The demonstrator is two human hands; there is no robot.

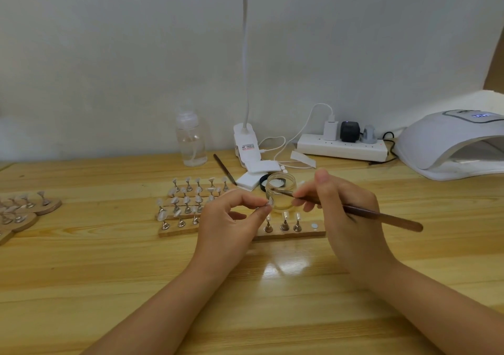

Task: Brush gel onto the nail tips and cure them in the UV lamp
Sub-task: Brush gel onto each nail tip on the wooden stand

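My left hand (234, 219) pinches a small metal stand with a clear nail tip (270, 201) between thumb and fingers, held up in front of the glass gel jar (281, 188). My right hand (343, 210) grips a brown brush (362, 212) like a pen; its bristle end reaches the rim of the open jar, just above the held tip. Below the hands lies a wooden strip (308, 234) carrying three stands with nail tips (284, 219). The white UV lamp (452, 142) sits at the far right, its opening facing left.
More wooden strips with nail tips (191, 199) lie left of the jar, others at the table's left edge (24, 210). Behind stand a clear pump bottle (191, 139), a clip desk lamp (245, 142), a second brush (224, 168), white pads (256, 173) and a power strip (341, 146).
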